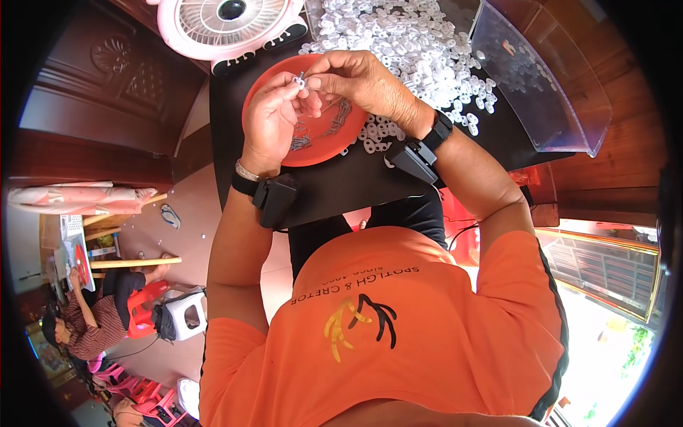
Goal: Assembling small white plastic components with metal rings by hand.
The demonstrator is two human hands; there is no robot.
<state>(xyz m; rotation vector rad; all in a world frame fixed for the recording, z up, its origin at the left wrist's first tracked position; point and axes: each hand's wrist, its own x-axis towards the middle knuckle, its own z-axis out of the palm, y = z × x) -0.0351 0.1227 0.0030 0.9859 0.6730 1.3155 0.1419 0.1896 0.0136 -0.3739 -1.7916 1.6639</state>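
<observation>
Tabletop (348, 188), left hand (272, 117) pinching white piece (299, 83), right hand (366, 84) alongside

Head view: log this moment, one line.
left hand: holds small white plastic piece; right hand: fingers at piece; beneath: round orange-red plastic tray, grey metal pins; alongside: heaped white plastic pieces
</observation>
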